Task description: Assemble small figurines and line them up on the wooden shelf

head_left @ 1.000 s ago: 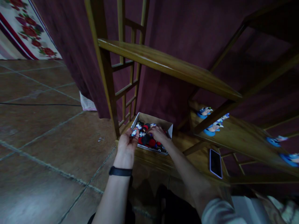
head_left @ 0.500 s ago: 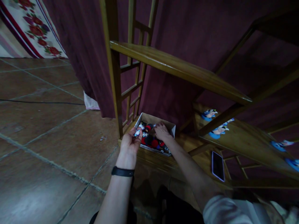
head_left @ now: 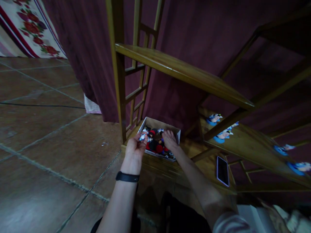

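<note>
The small white-and-blue figurine (head_left: 143, 137) sits just below and left of the middle of the frame, pinched between the fingertips of the left hand (head_left: 136, 145), over the left end of an open cardboard box (head_left: 155, 123). The box's long axis runs left to right across the frame, dipping a little toward the right, so the 2 hands come at it from opposite ends: the left hand is the nearer to its left short wall, while the right hand (head_left: 170, 139) reaches down into its right half, near the back wall. The right hand's fingers are curled downward among the contents; whether they grip anything cannot be told, as the back of the hand hides the tips. Between the hands lies a jumble of red and black pieces (head_left: 159, 149), with a few white-and-blue bits along the upper left; they are too small and dark to count. The box rests on the lower board (head_left: 188, 149) of a wooden shelf unit, beside its left upright (head_left: 119, 97). Right of the box, on the same board, a phone (head_left: 222, 171) lies flat, screen up, and more blue-based figures (head_left: 222, 135) stand on the higher board at the right of the frame.
</note>
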The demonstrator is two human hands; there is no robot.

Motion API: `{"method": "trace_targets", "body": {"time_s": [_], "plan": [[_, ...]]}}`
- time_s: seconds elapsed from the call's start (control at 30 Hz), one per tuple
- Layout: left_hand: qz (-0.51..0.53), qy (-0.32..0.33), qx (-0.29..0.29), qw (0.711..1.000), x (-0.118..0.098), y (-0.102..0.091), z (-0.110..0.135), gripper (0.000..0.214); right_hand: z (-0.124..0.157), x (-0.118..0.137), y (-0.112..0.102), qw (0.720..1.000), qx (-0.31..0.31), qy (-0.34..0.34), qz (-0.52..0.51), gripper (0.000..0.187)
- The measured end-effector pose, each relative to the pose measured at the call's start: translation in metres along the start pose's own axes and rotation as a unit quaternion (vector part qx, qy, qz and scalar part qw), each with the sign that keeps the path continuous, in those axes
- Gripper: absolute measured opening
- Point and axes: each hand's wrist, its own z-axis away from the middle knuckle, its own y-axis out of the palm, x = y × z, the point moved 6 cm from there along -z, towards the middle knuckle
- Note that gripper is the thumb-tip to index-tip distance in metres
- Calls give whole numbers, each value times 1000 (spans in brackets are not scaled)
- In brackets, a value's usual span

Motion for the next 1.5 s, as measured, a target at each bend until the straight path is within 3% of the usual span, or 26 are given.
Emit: {"method": "trace_targets", "body": {"time_s": [0.1,0.17,0.23,0.33,0.4,0.5,0.6,0.73,0.83,1.0,1.17,1.23,1.33,1.4,1.5], "plan": [[-3,1,3,1000,3,1,1,19,11,-3,-4,995,-34,2,-96,29],[-21,2,4,1000,6,1,1,21,18,-14,-9,967,-91,68,-227,26],[-52,8,11,999,10,3,2,24,28,-27,-10,889,-146,155,-406,22],[-114,15,45,992,19,7,2,26,49,-28,-5,698,-154,233,-660,24],[-154,9,72,985,27,10,3,27,66,-19,-6,591,-136,240,-758,31],[-199,-19,109,974,45,13,7,26,96,-6,-13,493,-131,245,-825,32],[-239,-50,142,959,69,13,13,25,121,-3,-19,444,-158,260,-843,26],[-314,-46,160,935,99,8,23,28,137,-6,-19,401,-205,264,-853,25],[-348,-40,183,918,115,8,28,33,139,-9,-16,390,-225,268,-851,20],[-355,10,190,915,128,10,25,38,136,-10,-18,413,-228,269,-840,20],[-357,20,183,916,136,12,23,37,133,-20,-18,510,-219,295,-777,26],[-343,-12,176,923,137,12,23,31,133,-25,-15,529,-216,316,-757,27],[-308,-45,157,937,130,13,21,21,133,-28,-9,502,-196,313,-782,32],[-303,-26,154,940,121,15,21,22,134,-29,-7,476,-188,312,-801,35],[-330,18,158,930,111,19,24,31,136,-29,-7,482,-188,327,-791,31]]}}
